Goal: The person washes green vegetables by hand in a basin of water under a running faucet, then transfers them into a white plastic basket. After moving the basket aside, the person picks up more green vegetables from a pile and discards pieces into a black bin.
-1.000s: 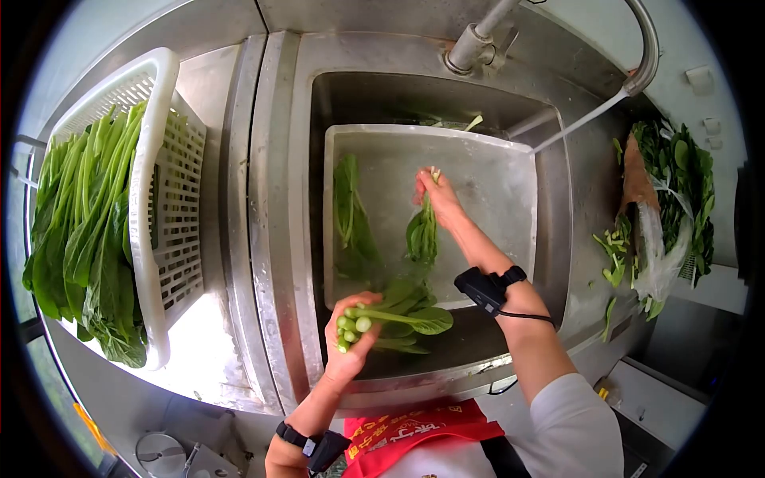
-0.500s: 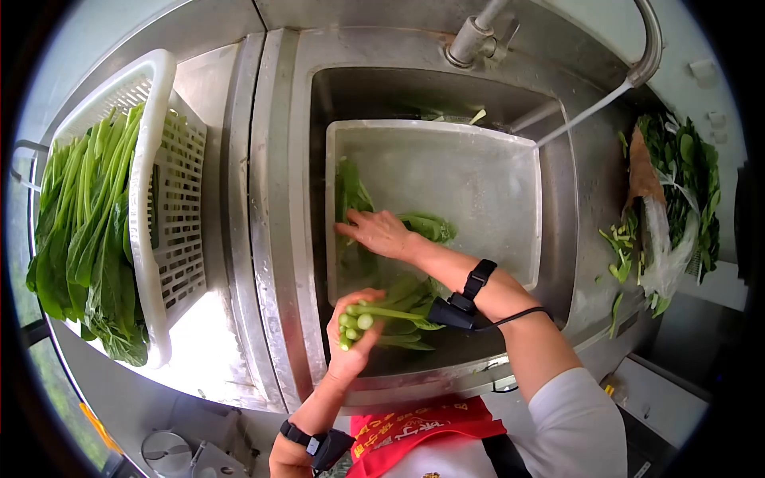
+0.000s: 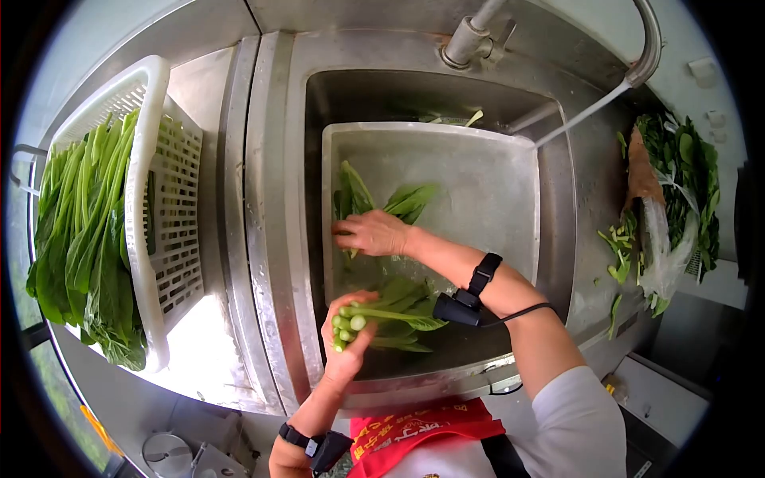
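Observation:
My left hand (image 3: 338, 350) is wrapped round a bunch of leafy greens (image 3: 406, 315) near the sink's front left. The pale cut stem ends face me, and the leaves extend rightward over the water. My right hand (image 3: 376, 233) is in the left part of a water-filled white tub (image 3: 434, 127), its fingers curled round more leafy greens (image 3: 356, 190). Leaves show beyond that hand and to its right; a stem tip pokes out below it. The palm side of the right hand is hidden.
The tub sits inside a metal sink (image 3: 562, 239). Water runs into it from a faucet (image 3: 637, 76) at upper right. A white basket (image 3: 177, 223) of greens stands left. Bagged leafy greens (image 3: 689, 183) and scraps lie right. A few pieces (image 3: 474, 118) lie behind the tub.
My right hand has moved slightly nearer me and its fingers have curled round greens. Leaves in the tub have shifted up beside it. My left hand keeps its bunch almost in place.

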Motion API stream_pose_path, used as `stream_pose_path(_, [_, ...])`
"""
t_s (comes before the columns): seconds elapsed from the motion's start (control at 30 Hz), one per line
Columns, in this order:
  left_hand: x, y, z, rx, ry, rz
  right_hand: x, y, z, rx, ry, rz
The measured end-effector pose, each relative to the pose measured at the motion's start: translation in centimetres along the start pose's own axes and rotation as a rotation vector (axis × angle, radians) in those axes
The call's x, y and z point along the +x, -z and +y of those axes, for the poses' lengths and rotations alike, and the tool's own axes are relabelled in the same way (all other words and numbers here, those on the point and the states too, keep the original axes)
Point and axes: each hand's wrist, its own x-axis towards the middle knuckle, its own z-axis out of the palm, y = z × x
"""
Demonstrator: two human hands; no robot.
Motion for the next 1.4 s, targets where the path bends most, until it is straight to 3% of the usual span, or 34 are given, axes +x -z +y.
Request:
stream_pose_path(0.17, [0.5, -0.5, 0.3, 0.006, 0.018, -0.009, -1.7, -2.1, 0.3, -0.18, 0.103, -0.148])
stream_pose_path(0.27, [0.4, -0.7, 0.2, 0.015, 0.017, -0.006, -2.0, -0.2, -0.4, -0.043, 0.048, -0.047])
stream_pose_path(0.4, [0.8, -1.0, 0.7, -0.027, 0.03, 0.001, -3.8, 6.7, -0.8, 0.527, -0.425, 0.385])
stream_pose_path(0.47, [1.4, -1.6, 1.6, -0.099, 0.05, 0.025, -6.0, 10.9, -0.2, 0.964, -0.643, 0.56])
stream_pose_path(0.6, [4.3, -3.3, 3.6, -0.079, 0.073, -0.026, -11.6, 16.9, 1.8, 1.046, -0.876, 0.384])
stream_pose_path(0.8, [11.1, -7.0, 2.3, -0.182, 0.23, -0.078, -17.7, 7.6, 5.8, 1.149, -1.204, 0.281])
stream_pose_path(0.83, [12.5, -7.2, 0.7, -0.215, 0.255, -0.086, -17.4, 5.8, 5.9, 0.887, -1.327, 0.222])
stream_pose_path(0.87, [13.6, -7.4, -0.8, -0.219, 0.304, -0.077, -17.6, 4.1, 5.3, 0.359, -1.208, 0.184])
stream_pose_path(0.93, [15.4, -8.0, -3.1, -0.227, 0.398, -0.057, -17.8, 1.2, 5.4, 0.183, -1.101, -0.136])
stream_pose_path(1.03, [16.6, -8.4, -5.5, -0.162, 0.421, -0.017, -16.2, 2.6, 3.9, 0.277, -1.319, 0.06])
stream_pose_path(1.13, [16.5, -9.5, -5.2, -0.168, 0.41, -0.089, -16.0, 4.7, 5.1, 0.867, -1.065, 0.527])
stream_pose_path(1.17, [16.4, -10.0, -4.9, -0.178, 0.403, -0.128, -15.4, 5.8, 4.7, 1.006, -0.969, 0.593])
stream_pose_path(1.27, [16.7, -11.1, -5.6, -0.208, 0.38, -0.141, -13.9, 7.2, 4.5, 1.073, -0.914, 0.433])
stream_pose_path(1.4, [17.3, -11.0, -7.1, -0.333, 0.441, -0.166, -13.4, 3.5, 5.5, 1.529, -0.968, 0.739])
